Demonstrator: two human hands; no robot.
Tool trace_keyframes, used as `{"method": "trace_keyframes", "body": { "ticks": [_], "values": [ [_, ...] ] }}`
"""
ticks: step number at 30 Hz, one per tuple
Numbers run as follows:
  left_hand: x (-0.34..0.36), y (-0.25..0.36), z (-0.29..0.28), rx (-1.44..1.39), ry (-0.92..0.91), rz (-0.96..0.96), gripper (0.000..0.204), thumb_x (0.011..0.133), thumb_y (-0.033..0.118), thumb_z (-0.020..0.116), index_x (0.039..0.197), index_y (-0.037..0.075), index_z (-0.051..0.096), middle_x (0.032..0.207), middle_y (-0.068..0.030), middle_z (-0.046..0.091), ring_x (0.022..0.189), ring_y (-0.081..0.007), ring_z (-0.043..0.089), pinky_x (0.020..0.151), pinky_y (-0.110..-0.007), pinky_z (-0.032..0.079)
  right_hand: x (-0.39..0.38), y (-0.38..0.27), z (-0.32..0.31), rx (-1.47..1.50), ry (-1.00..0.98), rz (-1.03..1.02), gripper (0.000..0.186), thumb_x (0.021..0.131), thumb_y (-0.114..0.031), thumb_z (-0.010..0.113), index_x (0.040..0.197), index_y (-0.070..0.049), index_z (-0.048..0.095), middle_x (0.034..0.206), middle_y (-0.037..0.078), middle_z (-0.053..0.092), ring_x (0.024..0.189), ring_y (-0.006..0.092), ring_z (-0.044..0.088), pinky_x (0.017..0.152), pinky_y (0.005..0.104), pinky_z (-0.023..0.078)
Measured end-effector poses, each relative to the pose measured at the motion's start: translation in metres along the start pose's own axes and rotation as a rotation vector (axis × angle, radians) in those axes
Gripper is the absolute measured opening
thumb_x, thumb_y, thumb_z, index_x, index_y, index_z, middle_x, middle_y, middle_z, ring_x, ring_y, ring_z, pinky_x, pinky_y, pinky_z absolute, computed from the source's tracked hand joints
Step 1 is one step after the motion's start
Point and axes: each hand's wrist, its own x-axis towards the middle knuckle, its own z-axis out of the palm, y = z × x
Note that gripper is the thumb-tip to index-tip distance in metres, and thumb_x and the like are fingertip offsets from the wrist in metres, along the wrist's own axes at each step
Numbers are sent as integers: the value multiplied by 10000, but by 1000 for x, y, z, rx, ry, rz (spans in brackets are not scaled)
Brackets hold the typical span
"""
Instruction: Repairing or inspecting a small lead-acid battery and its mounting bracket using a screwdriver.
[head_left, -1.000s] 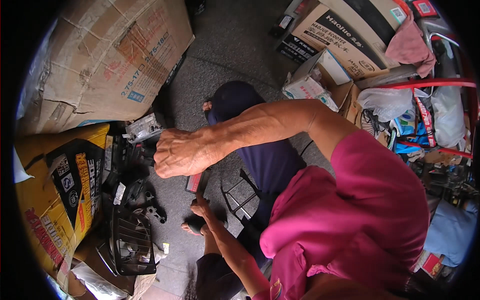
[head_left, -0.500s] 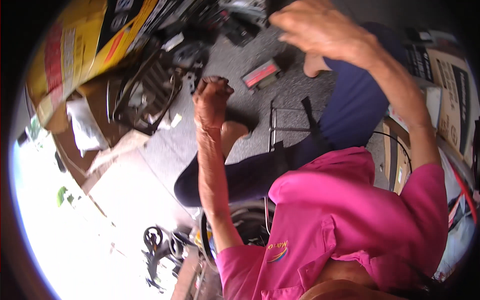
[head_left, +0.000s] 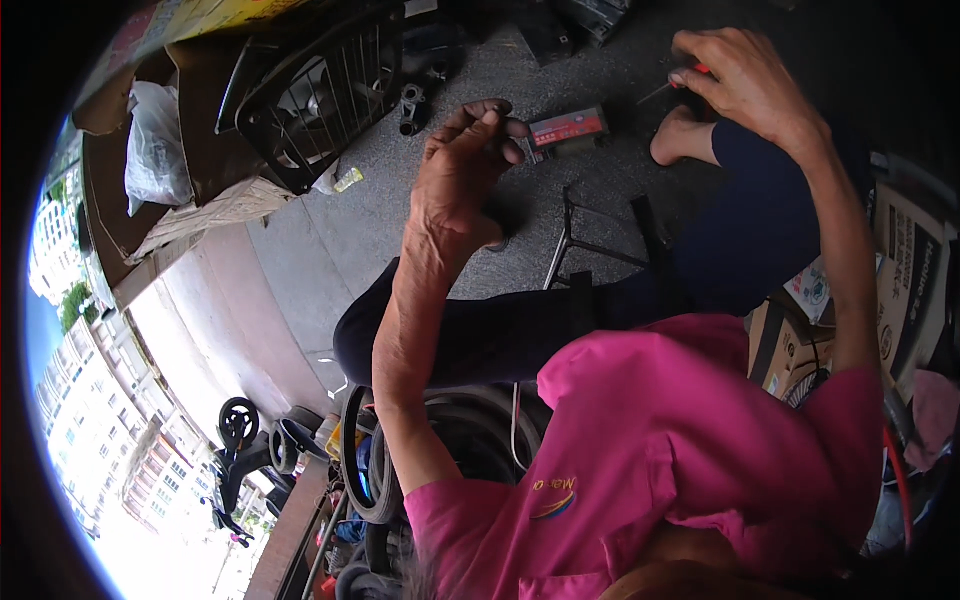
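Your left hand [head_left: 462,165] is raised over the floor [head_left: 375,225], fingers curled in toward the thumb. Whether anything small is pinched there I can't tell; the fingertips are dark and the gap between them is in shadow. In this view they come right beside the near end of a dark box with a red label [head_left: 568,130], which lies on the floor between your two hands. Touching or apart: not clear.

Your right hand [head_left: 748,82] is closed on a red-handled tool [head_left: 677,85], perhaps a screwdriver, though most of the handle is hidden by your fingers. Its thin shaft points left, toward the box but apart from it. Your bare right foot [head_left: 680,138] is just below that hand in the view.

Nearer your body, a thin metal frame [head_left: 565,242] stands by your dark trousers [head_left: 770,205]. Left of your left hand: a black part with round holes [head_left: 412,110] on the floor, then a black slatted rack [head_left: 335,95], then a clear plastic bag [head_left: 157,148] against brown cardboard [head_left: 205,115]. Tyres [head_left: 370,460] are heaped beside your left elbow; printed cartons [head_left: 905,270] stand past your right forearm.
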Motion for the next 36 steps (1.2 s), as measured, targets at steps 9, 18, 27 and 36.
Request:
{"method": "trace_keyframes", "body": {
  "ticks": [9,18,27,36],
  "values": [
    [-16,5,23,18,-162,87,163,895,122,523,1032,35,537,914,-139,647,746,-182,620,767,-316,473,-6,0,5,-59,-6,18,303,819,-255,623,1020,-30,598,923,99,631,891,242,587,822,370,447],
    [-14,4,14,-103,-166,50,206,911,213,508,1015,38,535,963,-146,635,767,-196,626,785,-329,457,-8,9,11,-29,-62,25,354,820,-287,624,1071,-40,592,974,90,627,933,228,573,877,376,427],
    [-11,0,11,-160,-137,78,176,884,198,560,945,36,594,844,-52,587,735,-147,546,762,-304,434,-5,1,8,-61,-124,53,348,826,-272,621,1084,-41,593,1013,109,623,985,247,564,899,390,412],
    [-16,1,13,-111,-70,40,223,865,97,545,1070,9,540,925,-73,555,775,-149,512,765,-298,420,9,-1,-20,708,2,140,202,860,-238,612,939,-53,633,753,-9,609,514,45,501,459,178,408]
  ]
}}
